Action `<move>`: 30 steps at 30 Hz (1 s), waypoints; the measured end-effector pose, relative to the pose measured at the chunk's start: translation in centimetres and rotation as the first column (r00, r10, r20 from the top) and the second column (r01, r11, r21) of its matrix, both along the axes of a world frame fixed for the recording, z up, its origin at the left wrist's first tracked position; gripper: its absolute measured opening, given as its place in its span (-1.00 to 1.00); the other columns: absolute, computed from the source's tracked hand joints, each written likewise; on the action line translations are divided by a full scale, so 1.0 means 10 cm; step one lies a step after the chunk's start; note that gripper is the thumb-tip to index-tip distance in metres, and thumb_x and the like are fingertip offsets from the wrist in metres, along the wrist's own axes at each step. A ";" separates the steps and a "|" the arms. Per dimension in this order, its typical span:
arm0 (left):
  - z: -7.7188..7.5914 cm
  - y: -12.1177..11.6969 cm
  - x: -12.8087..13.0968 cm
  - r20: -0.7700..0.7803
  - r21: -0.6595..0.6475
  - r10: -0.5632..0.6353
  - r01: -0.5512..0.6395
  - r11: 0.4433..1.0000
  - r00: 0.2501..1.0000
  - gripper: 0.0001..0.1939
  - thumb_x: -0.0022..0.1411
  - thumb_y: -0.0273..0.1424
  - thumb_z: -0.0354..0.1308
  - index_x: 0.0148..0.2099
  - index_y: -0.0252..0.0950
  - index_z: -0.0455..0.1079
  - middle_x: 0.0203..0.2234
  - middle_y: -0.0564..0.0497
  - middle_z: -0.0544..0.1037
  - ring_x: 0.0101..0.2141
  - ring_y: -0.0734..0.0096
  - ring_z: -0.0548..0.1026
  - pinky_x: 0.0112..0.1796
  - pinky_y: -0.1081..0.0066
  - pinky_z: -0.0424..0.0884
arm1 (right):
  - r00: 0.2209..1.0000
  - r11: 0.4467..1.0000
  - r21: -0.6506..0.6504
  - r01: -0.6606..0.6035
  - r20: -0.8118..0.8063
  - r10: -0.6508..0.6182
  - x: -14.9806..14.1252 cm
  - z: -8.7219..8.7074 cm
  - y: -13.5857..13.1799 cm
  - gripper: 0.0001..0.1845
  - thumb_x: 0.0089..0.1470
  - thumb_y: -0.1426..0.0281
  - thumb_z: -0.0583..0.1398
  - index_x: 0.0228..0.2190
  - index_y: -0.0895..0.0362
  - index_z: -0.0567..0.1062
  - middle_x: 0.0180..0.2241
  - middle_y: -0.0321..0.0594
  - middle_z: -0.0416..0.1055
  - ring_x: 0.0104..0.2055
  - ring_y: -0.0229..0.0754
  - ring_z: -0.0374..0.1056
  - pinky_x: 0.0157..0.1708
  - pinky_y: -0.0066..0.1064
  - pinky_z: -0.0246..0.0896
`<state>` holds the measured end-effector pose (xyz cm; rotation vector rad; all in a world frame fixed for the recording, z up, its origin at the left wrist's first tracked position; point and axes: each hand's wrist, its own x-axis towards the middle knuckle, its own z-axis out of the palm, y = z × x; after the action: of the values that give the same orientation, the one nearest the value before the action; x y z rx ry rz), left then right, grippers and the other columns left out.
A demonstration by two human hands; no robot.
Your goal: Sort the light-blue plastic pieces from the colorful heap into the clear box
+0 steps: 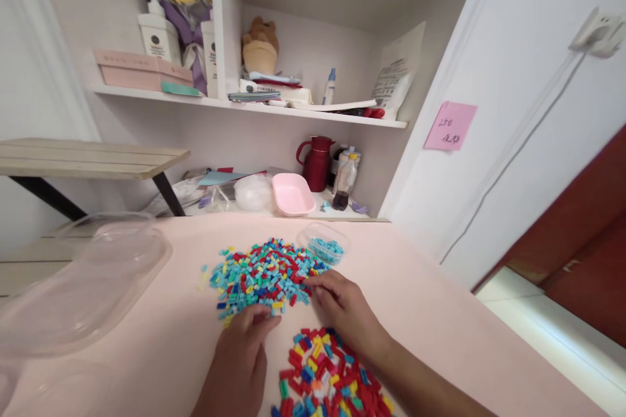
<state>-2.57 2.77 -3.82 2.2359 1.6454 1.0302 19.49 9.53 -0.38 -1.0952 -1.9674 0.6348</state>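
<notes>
A pile of small, mostly light-blue plastic building bricks, mixed with red, yellow, green and dark-blue ones, lies on the pink tabletop. My right hand reaches its right edge, index finger and thumb close together by some red bricks; whether one is between them is hidden. At the near edge of that pile, my left hand has curled fingers, with thumb and index fingertips close together; anything held is too small to make out. A second pile of mostly red and yellow bricks lies nearer me. Behind my right hand stands a clear tub holding light-blue bricks.
Clear plastic lids or trays lie at the left of the pink table. Along its back stand a pink basin, a red jug and bottles. A wooden stand is at left, under shelves.
</notes>
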 end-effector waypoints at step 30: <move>0.23 -0.04 0.07 -0.154 -0.040 -0.195 0.191 0.981 0.969 -0.65 0.16 -0.52 -0.06 -0.17 -0.10 0.49 -0.22 -0.03 0.52 -0.19 0.32 0.50 -0.19 0.36 0.45 | 0.990 0.996 -0.093 -0.002 0.142 0.015 0.07 -0.04 0.04 -0.68 -0.07 0.54 0.18 -0.25 0.02 0.57 -0.31 -0.26 0.40 -0.37 -0.28 0.32 -0.32 -0.45 0.19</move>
<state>-1.86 2.37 -1.55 2.4582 1.4502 0.8001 20.14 9.94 -0.78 -1.2195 -2.0828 0.6748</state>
